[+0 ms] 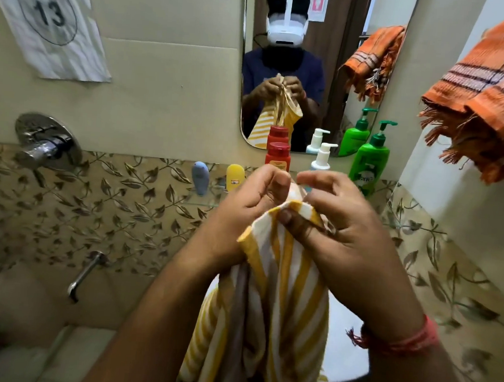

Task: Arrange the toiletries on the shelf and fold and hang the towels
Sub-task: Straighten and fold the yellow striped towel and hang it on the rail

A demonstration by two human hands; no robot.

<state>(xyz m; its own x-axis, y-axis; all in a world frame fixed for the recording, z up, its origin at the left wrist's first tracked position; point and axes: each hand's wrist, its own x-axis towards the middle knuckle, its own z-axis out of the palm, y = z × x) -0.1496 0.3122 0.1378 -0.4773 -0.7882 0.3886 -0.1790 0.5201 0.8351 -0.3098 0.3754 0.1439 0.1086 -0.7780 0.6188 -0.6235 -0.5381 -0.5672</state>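
Our left hand (pixel 243 217) and right hand (pixel 345 242) clamp their fingers (pixel 296 223) on the yellow striped towel (pixel 282 297), bunching its top edge.

Both hands (pixel 296 223) pinching striped towel (pixel 279 297) (yellow-white), orange towel (pixel 490 97) hanging right

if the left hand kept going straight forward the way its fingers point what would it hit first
Probably the red bottle on the glass shelf, straight beyond the left hand, which grips the striped towel. Depth is hard to judge here.
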